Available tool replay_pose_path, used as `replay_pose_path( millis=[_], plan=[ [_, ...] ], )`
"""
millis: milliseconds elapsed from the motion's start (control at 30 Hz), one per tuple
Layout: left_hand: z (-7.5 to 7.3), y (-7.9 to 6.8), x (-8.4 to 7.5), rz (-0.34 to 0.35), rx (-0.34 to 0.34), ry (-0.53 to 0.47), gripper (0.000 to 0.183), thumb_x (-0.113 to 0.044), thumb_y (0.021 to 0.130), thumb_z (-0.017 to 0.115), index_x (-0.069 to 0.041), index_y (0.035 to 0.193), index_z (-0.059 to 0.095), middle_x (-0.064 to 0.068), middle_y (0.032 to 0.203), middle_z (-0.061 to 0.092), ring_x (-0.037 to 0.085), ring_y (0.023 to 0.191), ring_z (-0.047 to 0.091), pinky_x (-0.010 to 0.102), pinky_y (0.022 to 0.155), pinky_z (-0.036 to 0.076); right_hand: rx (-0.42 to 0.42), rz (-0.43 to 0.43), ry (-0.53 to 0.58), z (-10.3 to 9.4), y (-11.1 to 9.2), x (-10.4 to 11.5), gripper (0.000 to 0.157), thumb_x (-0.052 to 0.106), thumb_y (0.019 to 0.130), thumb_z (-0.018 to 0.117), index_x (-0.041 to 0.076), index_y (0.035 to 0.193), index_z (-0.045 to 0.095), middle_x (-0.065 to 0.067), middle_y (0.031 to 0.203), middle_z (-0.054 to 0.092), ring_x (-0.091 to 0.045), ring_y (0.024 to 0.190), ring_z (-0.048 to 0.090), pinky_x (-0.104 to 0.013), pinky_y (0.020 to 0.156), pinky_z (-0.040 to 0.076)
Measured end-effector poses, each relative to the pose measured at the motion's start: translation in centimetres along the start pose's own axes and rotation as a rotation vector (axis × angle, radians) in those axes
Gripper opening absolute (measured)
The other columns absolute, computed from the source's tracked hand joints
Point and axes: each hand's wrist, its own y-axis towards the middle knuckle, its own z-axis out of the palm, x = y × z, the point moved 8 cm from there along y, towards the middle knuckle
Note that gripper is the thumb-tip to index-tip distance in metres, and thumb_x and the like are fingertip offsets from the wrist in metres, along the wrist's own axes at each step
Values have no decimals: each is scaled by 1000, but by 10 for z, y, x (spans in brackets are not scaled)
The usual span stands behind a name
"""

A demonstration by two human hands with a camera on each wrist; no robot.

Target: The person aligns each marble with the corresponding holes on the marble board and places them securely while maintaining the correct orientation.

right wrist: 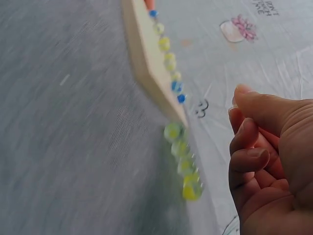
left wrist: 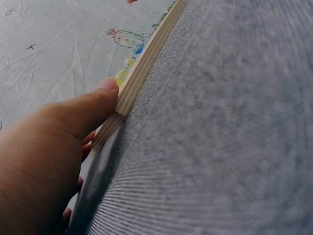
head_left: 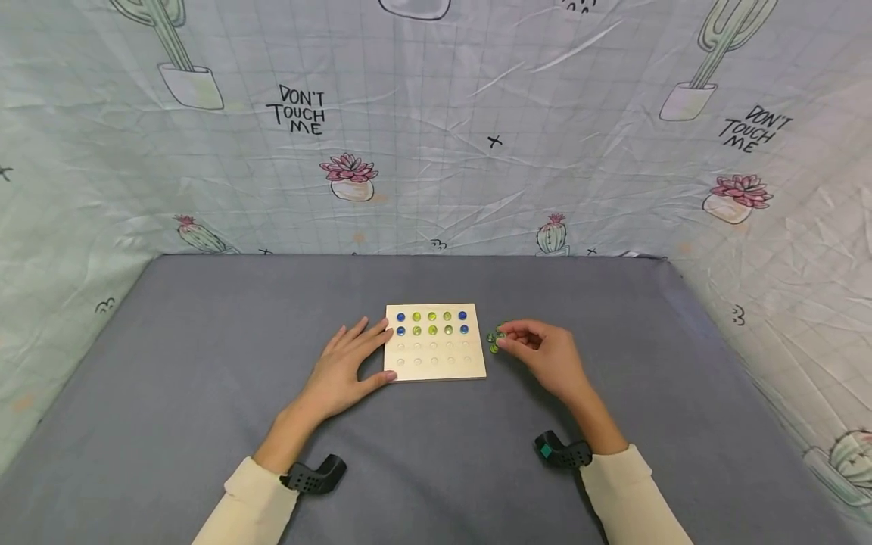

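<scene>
A pale wooden board (head_left: 436, 354) with rows of round hollows lies on the grey cloth. Blue marbles (head_left: 400, 331) and yellow-green marbles (head_left: 432, 330) sit in its two far rows; the two near rows hold none. My left hand (head_left: 341, 371) rests at the board's left side, fingers spread, with the thumb on the near corner and fingertips along the left edge. Right of the board, my right hand (head_left: 545, 356) hovers over several loose green marbles (right wrist: 186, 166). Its thumb and index finger are bent toward each other with a small gap, and no marble shows between them.
Grey cloth (head_left: 436, 454) covers the table around the board. Behind and on both sides hangs a pale curtain (head_left: 436, 113) printed with cacti and words. Black wrist devices (head_left: 316, 475) sit by both cream sleeves.
</scene>
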Motion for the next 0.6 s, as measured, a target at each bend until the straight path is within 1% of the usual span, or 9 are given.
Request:
replay_pose_path(
  millis=[100,300,500,600],
  plan=[
    [0,1,2,-10,20,-19,73,-47,85,70,-14,145,45,3,152,35,32,141,22,52,114,8,4,-2,28,7,4,7,20,29,85,75,16,100,74,3,83,67,-13,70,60,-26,59,50],
    [1,7,2,-10,44,-42,76,-48,82,72,-14,145,45,5,153,32,33,142,20,53,114,6,35,1,116,22,10,18,25,26,85,75,9,102,74,-2,84,66,-17,69,59,-24,57,49],
    [2,8,2,7,44,-4,77,-51,83,69,-14,145,44,5,153,32,33,142,21,53,114,7,54,7,176,36,14,31,25,21,85,75,5,104,73,-6,85,66,-21,70,57,-22,56,46],
    [2,7,3,9,38,16,76,-52,84,68,-14,145,44,4,153,33,32,142,21,52,114,7,73,0,197,41,12,49,23,14,86,74,0,103,72,-9,84,66,-21,70,57,-21,57,46]
  ],
)
